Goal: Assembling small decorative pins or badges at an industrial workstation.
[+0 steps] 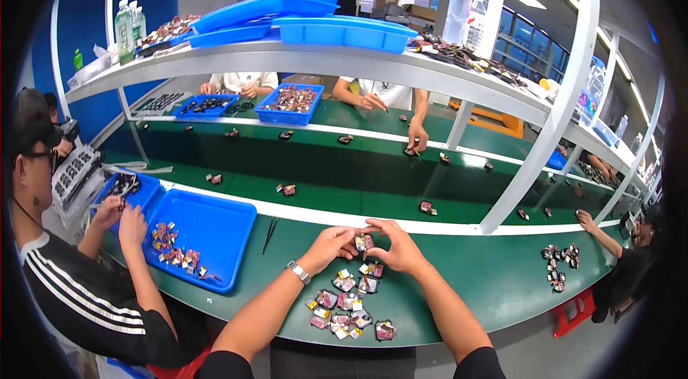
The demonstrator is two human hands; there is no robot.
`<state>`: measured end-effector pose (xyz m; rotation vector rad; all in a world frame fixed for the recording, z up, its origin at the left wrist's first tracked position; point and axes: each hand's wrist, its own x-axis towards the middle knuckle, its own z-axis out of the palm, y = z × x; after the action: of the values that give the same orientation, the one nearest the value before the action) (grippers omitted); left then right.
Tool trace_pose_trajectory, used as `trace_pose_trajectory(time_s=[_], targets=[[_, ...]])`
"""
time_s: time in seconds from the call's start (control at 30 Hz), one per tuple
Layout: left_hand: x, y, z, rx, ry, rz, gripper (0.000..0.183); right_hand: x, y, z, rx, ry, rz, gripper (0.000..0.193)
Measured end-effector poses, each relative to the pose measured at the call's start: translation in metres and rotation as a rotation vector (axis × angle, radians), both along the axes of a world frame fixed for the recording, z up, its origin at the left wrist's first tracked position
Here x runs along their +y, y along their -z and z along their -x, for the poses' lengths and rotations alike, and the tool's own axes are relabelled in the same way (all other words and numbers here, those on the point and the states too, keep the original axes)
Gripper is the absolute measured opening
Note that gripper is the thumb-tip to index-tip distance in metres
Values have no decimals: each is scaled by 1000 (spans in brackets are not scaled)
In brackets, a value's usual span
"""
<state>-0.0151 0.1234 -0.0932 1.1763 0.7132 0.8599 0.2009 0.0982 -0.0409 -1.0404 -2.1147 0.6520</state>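
Observation:
Between my two hands is a small electronic assembly (365, 241), a reddish circuit board in a black frame, raised slightly over the green bench. My left hand (332, 250), with a watch on its wrist, grips it from the left with curled fingers. From the other side my right hand (395, 246) closes on it, thumb below and forefinger above. Several similar assemblies (349, 301) with white and yellow parts lie in a loose cluster just below my hands. One more assembly (385, 329) sits near the bench's front edge. Black tweezers (269, 234) rest left of my left hand.
A blue tray (244, 236) of small parts stands to my left, beside a co-worker handling something. Beyond a white rail (451, 226), a green conveyor belt (322, 189) carries scattered assemblies. Another group of assemblies (557, 264) lies right. A white post (530, 142) supports the overhead shelf.

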Motion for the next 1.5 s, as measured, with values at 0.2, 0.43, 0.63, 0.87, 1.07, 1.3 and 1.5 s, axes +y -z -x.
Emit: trace_pose_trajectory(time_s=[0.2,0.43,0.63,0.87,1.07,1.3,1.5], targets=[[7,1,4,-105,141,48,38,5,-7,4,-140,-21,-87,66],[5,-4,7,-292,63,99,41,12,-8,21,-42,35,-16,36],[-5,9,1,-242,81,78,40,-11,7,30,56,190,-94,27],[-5,6,-7,-248,66,125,41,-43,-15,11,236,176,-113,34],[-2,-1,0,-196,37,149,41,-169,-40,-99,101,-941,1122,34],[2,-5,-10,-163,71,152,42,-380,212,-214,450,506,1752,41],[-5,-10,-2,-148,27,147,39,-392,236,-199,587,653,1782,66]])
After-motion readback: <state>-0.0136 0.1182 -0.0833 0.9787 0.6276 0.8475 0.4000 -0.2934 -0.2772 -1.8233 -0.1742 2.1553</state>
